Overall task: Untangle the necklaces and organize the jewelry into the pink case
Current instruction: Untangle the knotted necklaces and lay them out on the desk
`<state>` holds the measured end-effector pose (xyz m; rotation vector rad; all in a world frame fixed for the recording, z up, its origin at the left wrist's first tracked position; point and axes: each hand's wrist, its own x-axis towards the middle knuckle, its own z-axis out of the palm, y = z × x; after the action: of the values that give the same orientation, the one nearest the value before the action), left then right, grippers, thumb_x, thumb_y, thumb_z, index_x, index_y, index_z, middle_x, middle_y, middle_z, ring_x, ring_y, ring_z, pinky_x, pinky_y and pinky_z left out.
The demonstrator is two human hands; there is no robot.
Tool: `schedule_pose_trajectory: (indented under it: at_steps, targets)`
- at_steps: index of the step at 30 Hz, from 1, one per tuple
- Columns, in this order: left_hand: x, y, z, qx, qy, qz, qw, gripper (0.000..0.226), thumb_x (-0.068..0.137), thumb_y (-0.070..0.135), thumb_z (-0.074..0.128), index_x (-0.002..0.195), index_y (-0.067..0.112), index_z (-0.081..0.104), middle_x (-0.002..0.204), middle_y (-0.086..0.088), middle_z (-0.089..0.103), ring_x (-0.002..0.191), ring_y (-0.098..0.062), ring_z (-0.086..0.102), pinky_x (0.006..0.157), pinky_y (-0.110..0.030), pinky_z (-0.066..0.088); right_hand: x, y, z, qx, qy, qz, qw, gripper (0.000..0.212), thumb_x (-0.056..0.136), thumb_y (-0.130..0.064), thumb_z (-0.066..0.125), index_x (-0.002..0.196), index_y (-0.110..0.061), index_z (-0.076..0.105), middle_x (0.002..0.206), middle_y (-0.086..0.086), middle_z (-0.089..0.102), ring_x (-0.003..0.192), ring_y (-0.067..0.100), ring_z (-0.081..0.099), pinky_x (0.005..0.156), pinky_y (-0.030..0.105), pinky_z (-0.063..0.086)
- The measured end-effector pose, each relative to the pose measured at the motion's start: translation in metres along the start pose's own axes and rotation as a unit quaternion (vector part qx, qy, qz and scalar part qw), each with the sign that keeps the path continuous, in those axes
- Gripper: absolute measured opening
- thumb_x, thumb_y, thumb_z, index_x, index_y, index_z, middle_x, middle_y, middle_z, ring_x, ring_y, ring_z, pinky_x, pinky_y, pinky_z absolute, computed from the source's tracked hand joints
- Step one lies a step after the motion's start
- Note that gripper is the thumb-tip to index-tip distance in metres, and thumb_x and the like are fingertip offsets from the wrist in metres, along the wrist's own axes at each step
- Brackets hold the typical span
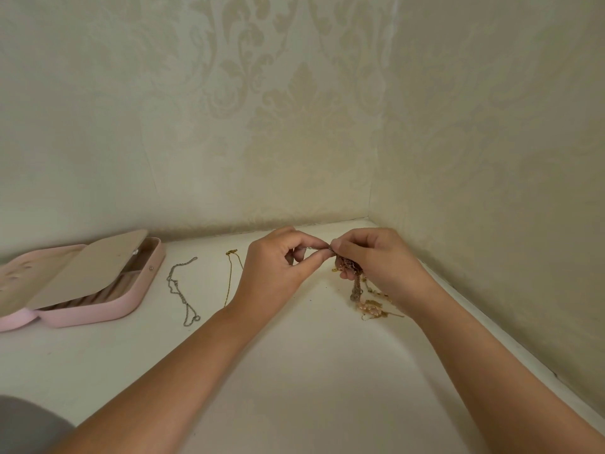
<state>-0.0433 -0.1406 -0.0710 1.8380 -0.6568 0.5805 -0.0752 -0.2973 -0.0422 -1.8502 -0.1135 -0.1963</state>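
Both hands meet above the white table near its back right corner. My left hand [281, 260] pinches a thin silver chain [311, 249] that runs across to my right hand [376, 260]. My right hand grips a tangled clump of necklaces [348, 264], rose and gold, whose strands hang down to a pale beaded piece [371, 308] lying on the table. A silver necklace [183, 290] lies loose on the table to the left. A thin gold necklace [230, 276] lies beside it, partly hidden by my left wrist. The pink case [98, 314] sits open at the far left.
A beige flap [82, 273] covers part of the pink case's tray, with ring slots showing below it. Patterned walls [294, 126] close in the table at the back and on the right. A grey shape [29, 424] fills the bottom left corner.
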Motion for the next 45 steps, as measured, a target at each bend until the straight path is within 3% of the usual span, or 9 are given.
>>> schedule_pose_trajectory:
  at_steps: [9, 19, 27, 35, 39, 43, 45]
  targets:
    - [0.0, -0.001, 0.0, 0.09, 0.036, 0.08, 0.992, 0.006, 0.079, 0.015, 0.077, 0.083, 0.02, 0.077, 0.061, 0.014, 0.04, 0.055, 0.001, 0.044, 0.053, -0.009, 0.03, 0.001, 0.002, 0.002, -0.006, 0.006, -0.004, 1.0, 0.02, 0.094, -0.014, 0.059, 0.081, -0.003, 0.069, 0.065, 0.001, 0.06, 0.053, 0.011, 0.054, 0.057, 0.018, 0.046]
    - [-0.001, -0.006, 0.003, 0.137, 0.016, 0.138, 0.981, 0.016, 0.082, 0.03, 0.065, 0.08, 0.019, 0.076, 0.065, 0.018, 0.036, 0.055, 0.005, 0.039, 0.051, -0.004, 0.025, -0.006, -0.003, 0.0, -0.036, -0.007, 0.022, 0.999, 0.024, 0.095, -0.016, 0.058, 0.072, -0.013, 0.067, 0.069, 0.002, 0.06, 0.059, 0.014, 0.056, 0.047, 0.008, 0.038]
    - [0.0, -0.008, 0.004, 0.145, 0.028, 0.115, 0.982, 0.008, 0.078, 0.017, 0.068, 0.071, 0.015, 0.072, 0.062, 0.017, 0.038, 0.059, -0.005, 0.045, 0.051, -0.007, 0.029, -0.007, -0.004, -0.002, -0.035, -0.029, 0.017, 0.999, 0.007, 0.089, -0.013, 0.066, 0.087, -0.01, 0.072, 0.075, 0.003, 0.063, 0.055, 0.003, 0.056, 0.044, 0.006, 0.034]
    - [-0.001, -0.007, 0.007, 0.133, 0.036, 0.1, 0.985, 0.008, 0.075, 0.016, 0.065, 0.068, 0.013, 0.065, 0.059, 0.018, 0.033, 0.057, -0.003, 0.039, 0.051, -0.011, 0.03, -0.001, 0.005, 0.005, -0.08, 0.027, -0.027, 0.996, 0.006, 0.084, -0.013, 0.071, 0.082, -0.018, 0.067, 0.067, -0.003, 0.064, 0.053, 0.004, 0.059, 0.055, 0.018, 0.045]
    - [-0.001, -0.007, 0.006, 0.107, 0.052, 0.081, 0.99, 0.008, 0.075, 0.011, 0.068, 0.067, 0.009, 0.064, 0.057, 0.016, 0.033, 0.056, -0.001, 0.04, 0.052, -0.009, 0.03, -0.002, 0.003, 0.004, -0.046, 0.019, -0.035, 0.998, 0.009, 0.081, -0.01, 0.073, 0.079, -0.015, 0.066, 0.063, -0.005, 0.063, 0.052, 0.006, 0.059, 0.052, 0.014, 0.041]
    - [-0.002, -0.006, 0.005, 0.089, 0.05, 0.071, 0.992, 0.007, 0.075, 0.008, 0.07, 0.069, 0.008, 0.066, 0.058, 0.015, 0.034, 0.056, -0.001, 0.041, 0.052, -0.008, 0.03, -0.002, 0.002, 0.004, -0.049, 0.01, -0.04, 0.998, 0.006, 0.083, -0.007, 0.069, 0.082, -0.012, 0.067, 0.064, -0.002, 0.062, 0.053, 0.006, 0.058, 0.057, 0.021, 0.045]
    - [-0.002, -0.004, 0.006, 0.087, 0.045, 0.074, 0.992, 0.007, 0.075, 0.011, 0.069, 0.069, 0.009, 0.066, 0.058, 0.015, 0.034, 0.056, -0.002, 0.04, 0.053, -0.008, 0.029, -0.002, 0.003, 0.004, -0.044, 0.023, -0.037, 0.998, 0.008, 0.083, -0.006, 0.067, 0.08, -0.013, 0.067, 0.063, -0.003, 0.061, 0.052, 0.006, 0.057, 0.053, 0.016, 0.042]
